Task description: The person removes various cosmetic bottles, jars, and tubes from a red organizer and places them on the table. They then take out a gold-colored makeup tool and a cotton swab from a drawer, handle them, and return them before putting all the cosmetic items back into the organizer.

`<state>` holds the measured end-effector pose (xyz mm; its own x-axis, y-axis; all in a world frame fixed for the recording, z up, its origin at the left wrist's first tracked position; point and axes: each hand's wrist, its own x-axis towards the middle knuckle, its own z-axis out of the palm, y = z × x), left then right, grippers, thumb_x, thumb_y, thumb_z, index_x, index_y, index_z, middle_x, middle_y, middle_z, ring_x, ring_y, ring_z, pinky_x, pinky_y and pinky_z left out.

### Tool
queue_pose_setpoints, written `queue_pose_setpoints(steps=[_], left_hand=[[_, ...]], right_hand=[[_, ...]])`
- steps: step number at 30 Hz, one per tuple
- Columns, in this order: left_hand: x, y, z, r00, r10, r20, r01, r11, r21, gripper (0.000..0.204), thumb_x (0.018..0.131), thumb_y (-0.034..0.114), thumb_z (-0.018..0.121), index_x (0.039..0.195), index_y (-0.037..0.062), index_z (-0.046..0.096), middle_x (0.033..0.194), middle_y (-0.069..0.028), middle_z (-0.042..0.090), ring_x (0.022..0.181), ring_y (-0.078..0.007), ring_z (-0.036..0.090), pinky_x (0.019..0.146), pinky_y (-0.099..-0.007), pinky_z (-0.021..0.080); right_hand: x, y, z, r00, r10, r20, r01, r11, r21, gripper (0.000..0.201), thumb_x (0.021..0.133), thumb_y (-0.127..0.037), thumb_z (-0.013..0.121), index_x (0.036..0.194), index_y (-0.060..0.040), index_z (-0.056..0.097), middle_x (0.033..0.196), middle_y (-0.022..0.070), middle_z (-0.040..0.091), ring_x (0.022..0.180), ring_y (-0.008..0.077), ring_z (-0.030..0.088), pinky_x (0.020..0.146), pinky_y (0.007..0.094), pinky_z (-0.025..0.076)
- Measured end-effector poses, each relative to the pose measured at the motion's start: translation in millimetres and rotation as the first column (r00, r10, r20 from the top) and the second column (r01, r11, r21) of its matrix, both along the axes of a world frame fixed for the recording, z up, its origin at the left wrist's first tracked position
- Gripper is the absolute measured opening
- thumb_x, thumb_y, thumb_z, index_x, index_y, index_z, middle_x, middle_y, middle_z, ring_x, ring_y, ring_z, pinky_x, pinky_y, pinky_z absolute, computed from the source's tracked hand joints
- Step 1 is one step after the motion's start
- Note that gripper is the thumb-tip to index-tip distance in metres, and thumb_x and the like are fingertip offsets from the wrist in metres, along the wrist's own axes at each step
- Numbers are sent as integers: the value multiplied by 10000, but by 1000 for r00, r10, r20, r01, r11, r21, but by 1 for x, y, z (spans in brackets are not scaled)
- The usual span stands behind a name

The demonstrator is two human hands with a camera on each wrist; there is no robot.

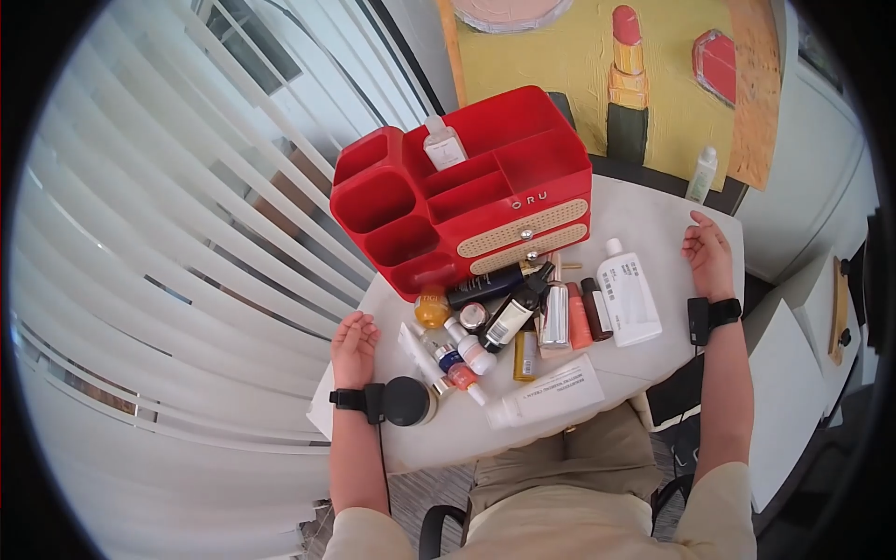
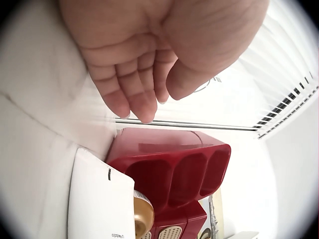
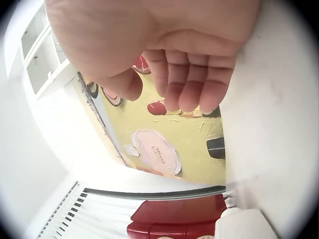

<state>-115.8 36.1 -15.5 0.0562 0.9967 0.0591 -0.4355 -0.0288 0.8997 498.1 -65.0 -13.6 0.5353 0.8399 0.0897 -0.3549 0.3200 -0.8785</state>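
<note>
My left hand (image 1: 354, 349) rests at the table's left edge with loosely bent fingers and nothing in it. Beside its wrist stands a round dark-lidded jar (image 1: 408, 401), and a white tube (image 1: 420, 351) lies to its right. On the far right, my right hand (image 1: 709, 257) rests palm inward, also holding nothing. Nearest to it are a large white bottle (image 1: 630, 294) and a small clear bottle (image 1: 702, 175). A red organizer (image 1: 448, 217) with compartments and two drawers stands at the back, one clear bottle (image 1: 444, 145) inside it.
Between the hands lie several cosmetics: an orange-capped bottle (image 1: 431, 308), a black pump bottle (image 1: 513, 313), a silver bottle (image 1: 554, 317), a coral tube (image 1: 579, 319) and a big white tube (image 1: 551, 392). A lipstick painting (image 1: 569, 75) stands behind; blinds (image 1: 187, 280) hang at left.
</note>
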Motion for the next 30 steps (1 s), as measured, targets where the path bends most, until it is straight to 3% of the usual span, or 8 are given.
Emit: queue_pose_setpoints(steps=[7, 13, 21, 24, 26, 30], left_hand=[[-3, 1, -5, 1000, 14, 22, -14, 1000, 11, 183, 988, 94, 514, 1131, 16, 597, 1070, -115, 661, 904, -194, 630, 851, -333, 520], [-4, -1, -3, 999, 17, 42, -17, 1000, -1, 187, 1003, 130, 503, 1090, 10, 619, 1070, -122, 664, 900, -193, 635, 841, -336, 523], [-2, 0, 0, 996, 28, 81, -28, 1000, 0, 211, 1008, 133, 477, 956, 3, 634, 1021, -136, 664, 863, -196, 637, 819, -342, 524], [-1, 0, 0, 998, 5, 69, -6, 1000, 15, 356, 1020, 209, 463, 744, 26, 594, 993, -159, 655, 817, -201, 625, 807, -353, 506], [-3, -2, -1, 997, -7, 80, 6, 1000, 14, 366, 1020, 213, 462, 728, 29, 585, 985, -157, 655, 818, -203, 623, 806, -354, 506], [-5, 0, -2, 1000, -16, 19, 16, 1000, 5, 386, 1025, 222, 453, 704, 37, 561, 972, -156, 656, 826, -206, 621, 802, -357, 505]], right_hand=[[-2, 1, 0, 996, -8, 84, 16, 995, -95, 276, 986, -184, 549, 1209, -25, 584, 840, 14, 606, 698, 90, 556, 641, 240, 479], [2, 2, -11, 993, 13, 119, -6, 998, -56, 263, 991, -180, 554, 1199, -23, 594, 844, 0, 605, 713, 78, 550, 649, 228, 471], [9, 5, -18, 980, -5, 198, 26, 995, -101, 240, 990, -183, 572, 1168, -28, 613, 855, -4, 608, 720, 75, 552, 655, 220, 473], [11, 4, -20, 982, -23, 187, 42, 994, -98, 191, 996, -203, 565, 1047, -33, 636, 844, 7, 617, 697, 87, 552, 645, 230, 473], [6, 3, -14, 986, -13, 166, 28, 996, -89, 265, 1007, -235, 540, 822, -56, 602, 828, 31, 626, 681, 106, 555, 637, 251, 473], [-1, -1, -7, 984, 2, 177, 7, 999, -50, 394, 1011, -268, 520, 662, -85, 509, 816, 56, 628, 680, 121, 553, 631, 263, 465]])
